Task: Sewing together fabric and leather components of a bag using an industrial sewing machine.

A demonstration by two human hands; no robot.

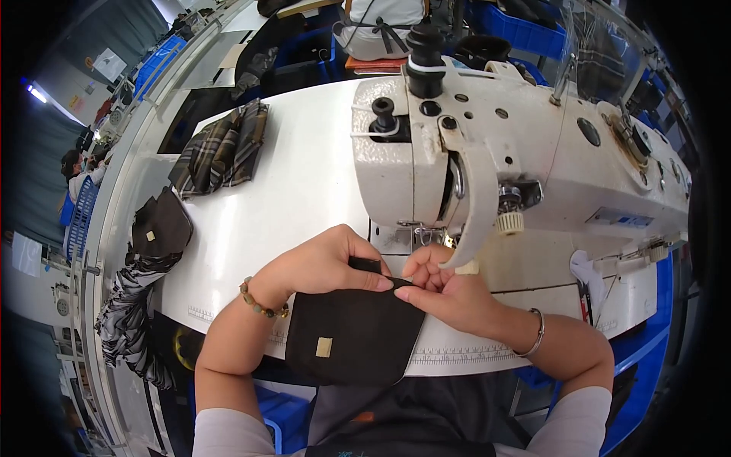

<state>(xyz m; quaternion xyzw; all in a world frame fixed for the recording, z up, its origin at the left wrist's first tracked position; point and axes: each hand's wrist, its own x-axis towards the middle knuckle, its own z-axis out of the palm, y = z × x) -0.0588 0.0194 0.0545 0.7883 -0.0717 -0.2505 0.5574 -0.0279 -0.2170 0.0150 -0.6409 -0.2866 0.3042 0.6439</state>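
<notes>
A dark brown fabric piece (358,335) with a small beige tag (324,347) hangs over the table's near edge. My left hand (335,263) pinches its upper edge between thumb and fingers. Close beside it, my right hand (445,289) grips the same edge, the two thumbtips nearly meeting. Both hands are just in front of the needle area of a white sewing machine (487,167). The machine's presser foot is partly hidden behind my right fingers.
Folded plaid cloth (221,148) lies at the table's far left. Beyond the left edge hangs a bunched striped fabric strip (133,320) below a dark tagged piece (162,225). A white cloth scrap (588,274) sits at the right. Blue bins (518,30) stand behind the machine.
</notes>
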